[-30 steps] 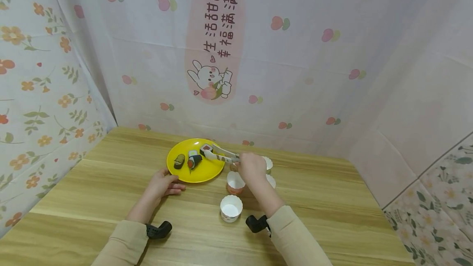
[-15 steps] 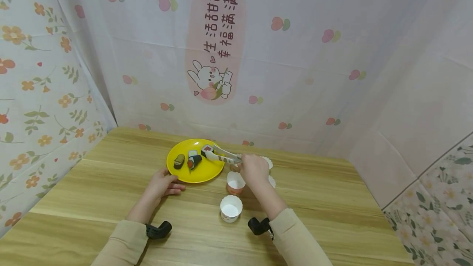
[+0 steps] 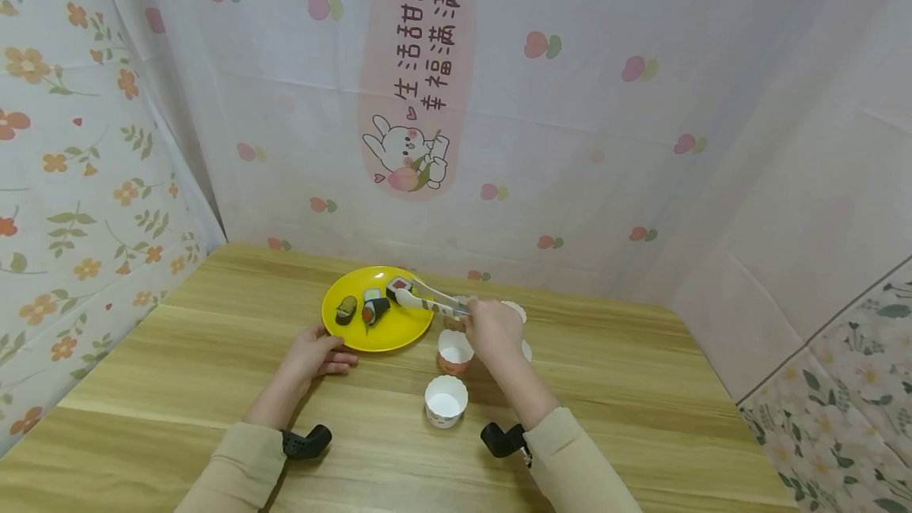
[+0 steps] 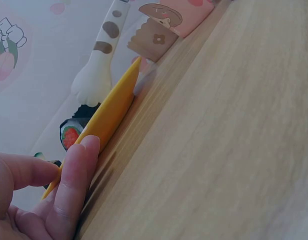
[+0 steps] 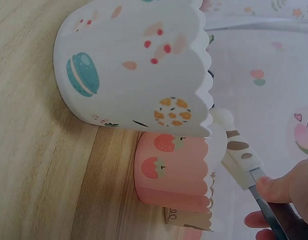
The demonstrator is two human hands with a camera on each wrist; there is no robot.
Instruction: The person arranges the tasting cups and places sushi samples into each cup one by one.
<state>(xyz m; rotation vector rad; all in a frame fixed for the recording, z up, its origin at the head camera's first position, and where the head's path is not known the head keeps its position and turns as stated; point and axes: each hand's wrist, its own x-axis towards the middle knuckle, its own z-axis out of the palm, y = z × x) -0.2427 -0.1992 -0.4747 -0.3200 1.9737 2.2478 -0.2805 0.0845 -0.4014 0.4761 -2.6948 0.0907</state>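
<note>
Right hand grips tongs; left hand pinches yellow plate. Right hand has edged rightward; squarish roll seems not yet lifted.

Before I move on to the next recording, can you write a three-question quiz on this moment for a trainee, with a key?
1. True or false: the left hand pinches the rim of the yellow plate.
2. Fill in the blank: in the right wrist view, the pink cup is printed with ____.
3. Multiple choice: what does the right hand hold?
A. The yellow plate
B. A pair of tongs
C. The pink cup

Key: 1. True. 2. Strawberries. 3. B.
</note>
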